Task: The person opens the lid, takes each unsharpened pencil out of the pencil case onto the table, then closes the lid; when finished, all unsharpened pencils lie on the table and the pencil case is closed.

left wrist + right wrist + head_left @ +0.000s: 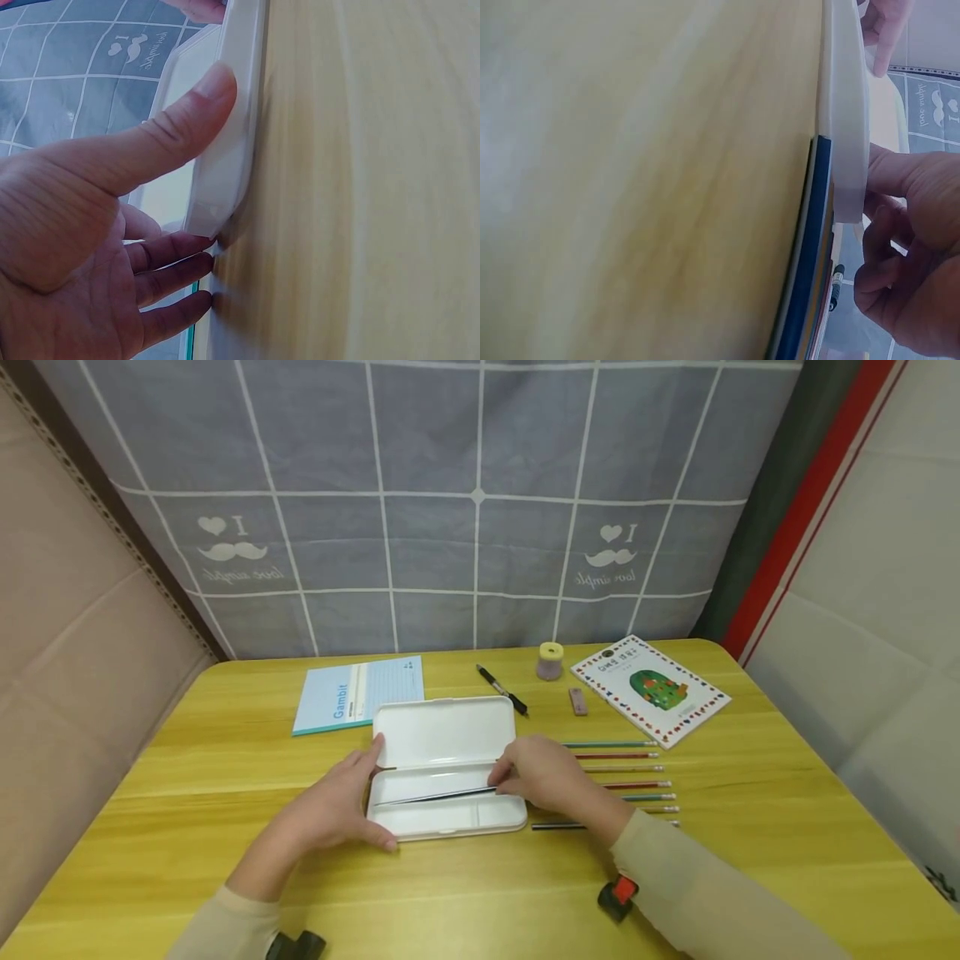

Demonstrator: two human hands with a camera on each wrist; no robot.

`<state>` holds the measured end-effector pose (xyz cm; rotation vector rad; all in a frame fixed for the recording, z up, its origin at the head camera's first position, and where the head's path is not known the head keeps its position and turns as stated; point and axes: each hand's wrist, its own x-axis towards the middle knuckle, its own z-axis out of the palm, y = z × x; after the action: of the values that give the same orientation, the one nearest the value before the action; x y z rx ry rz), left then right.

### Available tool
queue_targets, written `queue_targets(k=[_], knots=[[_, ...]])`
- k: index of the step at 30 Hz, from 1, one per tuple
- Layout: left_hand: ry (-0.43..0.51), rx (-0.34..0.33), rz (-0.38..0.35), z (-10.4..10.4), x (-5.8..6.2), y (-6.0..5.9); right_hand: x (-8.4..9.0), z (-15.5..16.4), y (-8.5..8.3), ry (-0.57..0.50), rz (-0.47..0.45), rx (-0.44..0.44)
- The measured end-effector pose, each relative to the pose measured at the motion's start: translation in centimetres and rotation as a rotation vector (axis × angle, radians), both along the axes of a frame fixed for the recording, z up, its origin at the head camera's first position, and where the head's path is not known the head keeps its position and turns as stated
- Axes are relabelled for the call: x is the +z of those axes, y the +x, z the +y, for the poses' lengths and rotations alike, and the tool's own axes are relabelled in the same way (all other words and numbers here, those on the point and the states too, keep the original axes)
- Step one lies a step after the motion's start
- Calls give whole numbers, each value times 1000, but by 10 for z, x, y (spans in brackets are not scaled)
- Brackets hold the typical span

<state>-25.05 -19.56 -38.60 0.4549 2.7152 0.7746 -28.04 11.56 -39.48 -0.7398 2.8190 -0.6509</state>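
Note:
An open white pencil case lies in front of me, its lid raised at the back. My left hand spans the case's left end, fairly straight fingers at the lid side and thumb along the front wall. In the left wrist view the thumb lies against the white wall, with the lower fingertips close to the tabletop. My right hand pinches the right end of a slim dark pencil between thumb and fingers. The pencil slants over the lower tray, its thin end toward the left hand.
Several pencils lie in a row right of the case, partly under my right forearm; a dark one is nearest. Behind are a blue notebook, black pen, yellow-topped sharpener, eraser and white booklet.

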Motion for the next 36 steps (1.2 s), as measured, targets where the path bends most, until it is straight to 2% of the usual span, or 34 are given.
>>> queue_targets(k=[9,14,20,27,31,36], knots=[[-5,5,-11,-1,1,0,-1,10,4,-112,84,33],[-5,3,-5,-1,0,-1,2,19,7,-169,62,36],[0,1,-7,0,0,-1,5,46,15,-249,62,54],[0,1,-1,-1,1,-2,8,78,22,-267,95,58],[-4,-7,0,-2,1,-3,6,92,28,-295,115,70],[3,-11,-9,-2,3,-3,1,111,35,-382,112,62]])
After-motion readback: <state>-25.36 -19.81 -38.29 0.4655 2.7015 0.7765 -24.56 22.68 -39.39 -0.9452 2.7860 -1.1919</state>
